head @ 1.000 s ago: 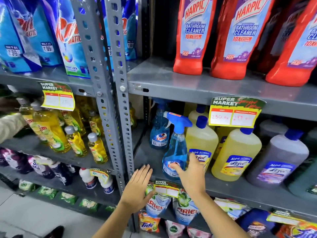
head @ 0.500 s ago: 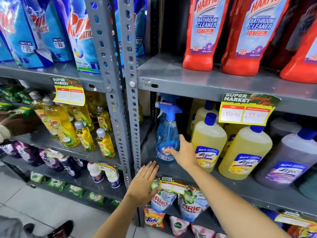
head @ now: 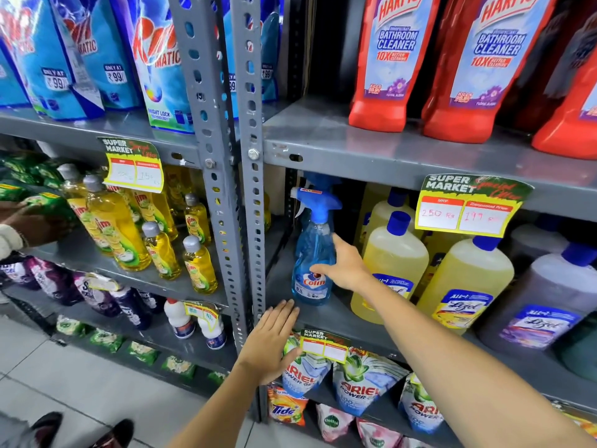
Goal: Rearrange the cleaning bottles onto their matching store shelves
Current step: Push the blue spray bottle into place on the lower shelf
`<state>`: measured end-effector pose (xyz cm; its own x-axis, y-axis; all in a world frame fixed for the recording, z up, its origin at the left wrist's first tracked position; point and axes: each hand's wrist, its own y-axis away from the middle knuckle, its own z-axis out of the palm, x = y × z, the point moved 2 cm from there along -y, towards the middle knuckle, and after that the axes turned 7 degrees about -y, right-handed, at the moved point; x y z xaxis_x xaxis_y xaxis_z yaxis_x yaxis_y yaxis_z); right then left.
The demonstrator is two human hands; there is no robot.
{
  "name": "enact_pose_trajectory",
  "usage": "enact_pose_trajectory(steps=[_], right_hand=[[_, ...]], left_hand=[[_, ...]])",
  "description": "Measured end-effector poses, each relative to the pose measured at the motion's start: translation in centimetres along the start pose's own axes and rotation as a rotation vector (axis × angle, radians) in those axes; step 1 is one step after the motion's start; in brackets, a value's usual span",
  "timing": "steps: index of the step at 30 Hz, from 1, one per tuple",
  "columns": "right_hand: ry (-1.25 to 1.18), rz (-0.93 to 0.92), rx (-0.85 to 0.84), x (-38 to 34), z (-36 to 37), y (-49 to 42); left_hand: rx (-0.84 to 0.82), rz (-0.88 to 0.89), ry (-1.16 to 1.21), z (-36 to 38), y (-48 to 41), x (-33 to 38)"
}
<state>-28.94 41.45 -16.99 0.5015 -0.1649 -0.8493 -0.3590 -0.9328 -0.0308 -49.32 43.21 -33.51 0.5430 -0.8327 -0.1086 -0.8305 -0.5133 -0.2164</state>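
Note:
A blue Colin spray bottle (head: 312, 253) stands upright at the left end of the middle grey shelf (head: 336, 318), close to the steel upright. My right hand (head: 344, 266) lies against its right side, fingertips across the label and thumb raised, not wrapped around it. My left hand (head: 271, 339) rests flat and open on the shelf's front edge, below the bottle. Yellow Lizol bottles (head: 392, 263) stand just right of the sprayer, and pale purple Lizol bottles (head: 542, 305) further right.
Red Harpic bottles (head: 387, 69) fill the shelf above. A perforated steel upright (head: 252, 202) divides the bays. Yellow Vim bottles (head: 116, 227) stand in the left bay, where another person's hand (head: 19, 221) reaches in. Detergent pouches (head: 365, 386) hang below.
My right hand has pushed the spray bottle left and back to the shelf's end, then loosened from a grip to a light touch. My left hand stayed on the shelf edge.

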Motion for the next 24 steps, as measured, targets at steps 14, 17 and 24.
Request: enact_pose_trajectory(steps=[14,17,24], right_hand=[[0.107,-0.013,-0.089,0.2,1.5,-2.0],[0.128,-0.011,-0.118,0.4,1.5,-2.2],[0.14,-0.012,-0.085,0.6,1.6,-2.0]], left_hand=[[0.006,0.005,-0.01,-0.2,-0.1,-0.1],[-0.002,0.006,-0.009,-0.3,-0.1,-0.1],[-0.02,0.01,-0.006,-0.4,-0.1,0.0]])
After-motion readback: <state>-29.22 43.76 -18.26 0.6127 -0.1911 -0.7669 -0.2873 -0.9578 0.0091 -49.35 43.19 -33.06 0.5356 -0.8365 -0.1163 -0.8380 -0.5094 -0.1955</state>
